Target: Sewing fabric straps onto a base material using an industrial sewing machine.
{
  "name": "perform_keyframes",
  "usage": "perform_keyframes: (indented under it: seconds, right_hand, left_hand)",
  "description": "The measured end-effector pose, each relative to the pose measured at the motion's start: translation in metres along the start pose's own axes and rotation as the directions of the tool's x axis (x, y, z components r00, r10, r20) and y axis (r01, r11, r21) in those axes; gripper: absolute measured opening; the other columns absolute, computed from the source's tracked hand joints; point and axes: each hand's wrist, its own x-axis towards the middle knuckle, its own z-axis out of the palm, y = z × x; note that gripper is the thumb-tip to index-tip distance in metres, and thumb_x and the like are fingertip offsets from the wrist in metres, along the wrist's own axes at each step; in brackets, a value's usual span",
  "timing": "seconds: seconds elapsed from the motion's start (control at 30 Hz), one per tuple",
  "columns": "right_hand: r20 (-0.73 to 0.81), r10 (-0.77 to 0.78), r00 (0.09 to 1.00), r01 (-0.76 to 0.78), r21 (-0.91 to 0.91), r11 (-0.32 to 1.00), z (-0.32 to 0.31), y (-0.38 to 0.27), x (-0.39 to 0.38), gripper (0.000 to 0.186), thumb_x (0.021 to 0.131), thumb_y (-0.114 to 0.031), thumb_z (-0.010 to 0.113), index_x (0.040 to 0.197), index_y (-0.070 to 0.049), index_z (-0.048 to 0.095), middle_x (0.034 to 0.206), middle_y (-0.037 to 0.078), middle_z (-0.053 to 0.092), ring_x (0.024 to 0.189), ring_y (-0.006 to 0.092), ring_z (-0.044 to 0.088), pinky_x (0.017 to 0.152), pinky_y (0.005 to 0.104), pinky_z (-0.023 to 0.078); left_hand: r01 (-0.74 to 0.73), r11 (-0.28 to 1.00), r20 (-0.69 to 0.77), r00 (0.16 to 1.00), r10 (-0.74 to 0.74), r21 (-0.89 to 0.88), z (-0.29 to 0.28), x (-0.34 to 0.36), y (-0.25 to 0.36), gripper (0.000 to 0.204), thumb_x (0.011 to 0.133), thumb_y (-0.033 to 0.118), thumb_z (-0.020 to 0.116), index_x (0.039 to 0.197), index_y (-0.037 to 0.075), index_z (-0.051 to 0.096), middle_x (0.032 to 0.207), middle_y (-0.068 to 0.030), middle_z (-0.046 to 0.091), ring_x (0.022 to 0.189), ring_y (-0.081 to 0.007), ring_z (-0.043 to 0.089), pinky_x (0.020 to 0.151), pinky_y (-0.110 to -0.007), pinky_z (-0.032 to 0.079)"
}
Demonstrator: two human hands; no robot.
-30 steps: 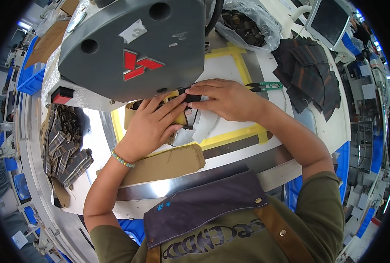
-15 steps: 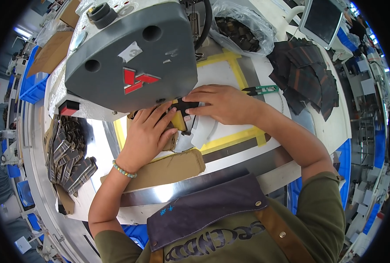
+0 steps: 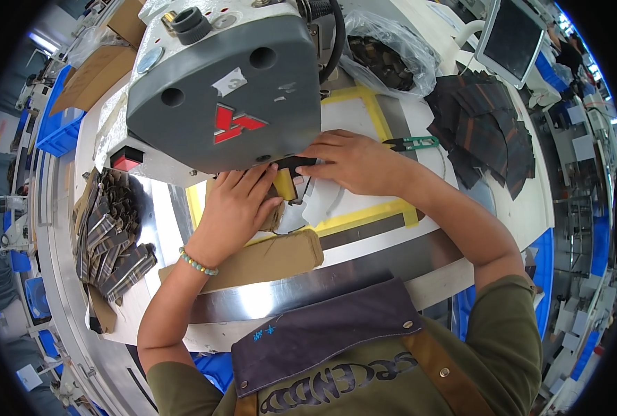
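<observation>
Beneath the front of a big grey sewing machine head (image 3: 204,142), both my hands rest on the work surface. My left hand (image 3: 230,208) lies palm down, fingers stretched forward, its fingertips beside a small yellow-taped piece (image 3: 283,184). My right hand (image 3: 364,165) reaches in from the right with thumb and fingers apart, touching a dark fabric piece (image 3: 296,163) next to the yellow one. A white sheet (image 3: 322,202) with a cut edge lies just below the right fingers. The machine head hides the needle area and the far ends of the pieces.
Plaid fabric strips (image 3: 110,232) are heaped at left, dark fabric panels (image 3: 485,125) at right. Green thread snips (image 3: 419,143) lie by my right wrist. A cardboard strip (image 3: 273,260) sits near the front edge. Behind are a plastic bag (image 3: 426,59) and a screen (image 3: 509,35).
The whole view has shifted a little, so the machine head appears slightly farther right. Both hands stay at the same pieces; the left fingers sit slightly closer together.
</observation>
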Motion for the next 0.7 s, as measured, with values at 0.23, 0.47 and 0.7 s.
perform_keyframes:
  seconds: [0.23,0.47,0.7]
  right_hand:
    - [-0.048,-0.009,0.999,0.007,-0.046,0.999,0.004,0.011,0.004,0.03,0.1,-0.018,0.066,0.125,-0.014,0.082,0.145,0.008,0.072,0.135,0.0281,0.066,0.118,0.0437,0.051]
    - [-0.109,0.01,0.994,-0.016,-0.049,0.999,0.01,0.027,0.012,0.026,0.097,-0.017,0.071,0.12,-0.014,0.084,0.139,0.005,0.075,0.13,0.0273,0.068,0.117,0.0433,0.052]
    - [-0.254,0.014,0.967,-0.057,-0.163,0.985,0.019,0.035,0.01,0.024,0.094,-0.018,0.073,0.115,-0.013,0.084,0.133,0.004,0.077,0.126,0.028,0.07,0.117,0.0441,0.053]
  left_hand:
    - [0.046,0.999,0.008,0.999,-0.046,-0.018,0.004,0.008,-0.003,0.051,0.098,0.027,0.079,0.142,0.003,0.069,0.134,-0.0146,0.071,0.118,-0.0362,0.066,0.107,-0.05,0.048]
    - [0.153,0.987,0.013,0.988,-0.153,-0.041,0.015,0.014,-0.013,0.035,0.102,0.025,0.076,0.126,-0.001,0.072,0.109,-0.0196,0.076,0.103,-0.0427,0.07,0.092,-0.052,0.052]
    - [0.234,0.961,-0.119,0.96,-0.252,-0.146,0.025,0.013,-0.022,0.022,0.103,0.017,0.073,0.112,-0.003,0.076,0.106,-0.0221,0.075,0.099,-0.0462,0.069,0.09,-0.054,0.051]
